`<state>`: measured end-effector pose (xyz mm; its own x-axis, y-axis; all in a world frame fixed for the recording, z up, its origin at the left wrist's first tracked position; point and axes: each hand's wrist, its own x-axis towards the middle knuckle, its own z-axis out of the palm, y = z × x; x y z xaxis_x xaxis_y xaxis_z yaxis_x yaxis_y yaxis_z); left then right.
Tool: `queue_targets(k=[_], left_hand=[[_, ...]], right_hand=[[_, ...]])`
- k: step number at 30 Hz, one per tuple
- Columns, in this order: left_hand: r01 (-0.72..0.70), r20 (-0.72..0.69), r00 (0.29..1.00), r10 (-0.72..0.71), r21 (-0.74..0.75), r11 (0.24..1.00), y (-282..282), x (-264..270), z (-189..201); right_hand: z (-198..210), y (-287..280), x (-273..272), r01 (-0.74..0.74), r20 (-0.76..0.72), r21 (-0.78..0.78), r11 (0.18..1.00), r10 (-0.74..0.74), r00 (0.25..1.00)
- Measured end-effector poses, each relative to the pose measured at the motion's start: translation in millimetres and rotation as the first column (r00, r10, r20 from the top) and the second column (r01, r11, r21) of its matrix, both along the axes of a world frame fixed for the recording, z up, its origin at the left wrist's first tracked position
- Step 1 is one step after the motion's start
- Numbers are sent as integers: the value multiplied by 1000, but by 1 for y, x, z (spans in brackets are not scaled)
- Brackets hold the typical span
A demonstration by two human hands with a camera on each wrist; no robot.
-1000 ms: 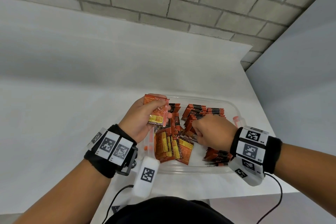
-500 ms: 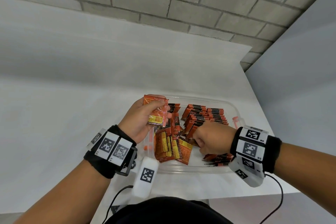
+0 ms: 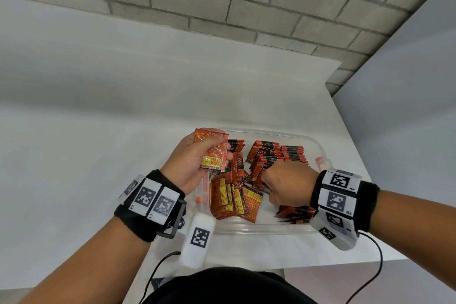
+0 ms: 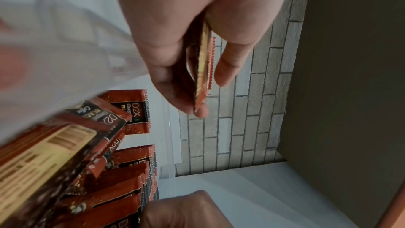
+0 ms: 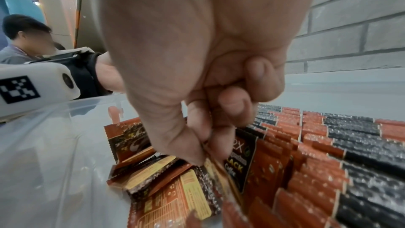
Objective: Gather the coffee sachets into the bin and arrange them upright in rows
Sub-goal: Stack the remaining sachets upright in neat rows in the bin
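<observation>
A clear plastic bin [image 3: 318,145] sits at the table's near right part, holding orange and black coffee sachets. Rows of upright sachets [image 3: 278,153] [image 5: 342,145] fill its far right side; loose sachets [image 3: 234,197] [image 5: 166,179] lie flat and slanted at its left. My left hand [image 3: 197,160] hovers over the bin's left rim and grips a small stack of sachets [image 3: 213,153] [image 4: 203,68] between thumb and fingers. My right hand [image 3: 283,185] [image 5: 208,145] reaches down into the bin's middle, fingers curled, pinching a sachet [image 5: 238,162] at the edge of the rows.
The white table [image 3: 98,155] stretches far to the left and back to a brick wall [image 3: 222,7]. A grey panel [image 3: 407,106] stands on the right. The table's near edge lies just behind the bin. Another person [image 5: 24,41] sits far off in the right wrist view.
My right hand has shifted slightly toward me and lower into the bin among the sachets. The left hand keeps its stack in nearly the same place.
</observation>
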<state>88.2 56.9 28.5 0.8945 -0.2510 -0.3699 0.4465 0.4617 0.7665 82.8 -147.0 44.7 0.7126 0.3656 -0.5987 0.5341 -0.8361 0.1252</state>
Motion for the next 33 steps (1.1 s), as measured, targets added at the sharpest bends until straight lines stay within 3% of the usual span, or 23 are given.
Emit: queue_targets(k=[8, 15, 25, 33], left_hand=[[16, 1, 1000, -16, 4, 1000, 1, 1, 0], [42, 11, 999, -43, 44, 998, -1, 3, 2], [75, -9, 997, -74, 105, 992, -4, 7, 4], [79, -21, 997, -77, 100, 992, -3, 6, 4]], right_hand=[[-2, 5, 3, -89, -107, -74, 993, 80, 991], [-3, 4, 6, -34, -189, -18, 999, 30, 981], [-7, 3, 7, -63, -166, -26, 998, 58, 984], [-7, 3, 11, -5, -150, -19, 1000, 2, 989]])
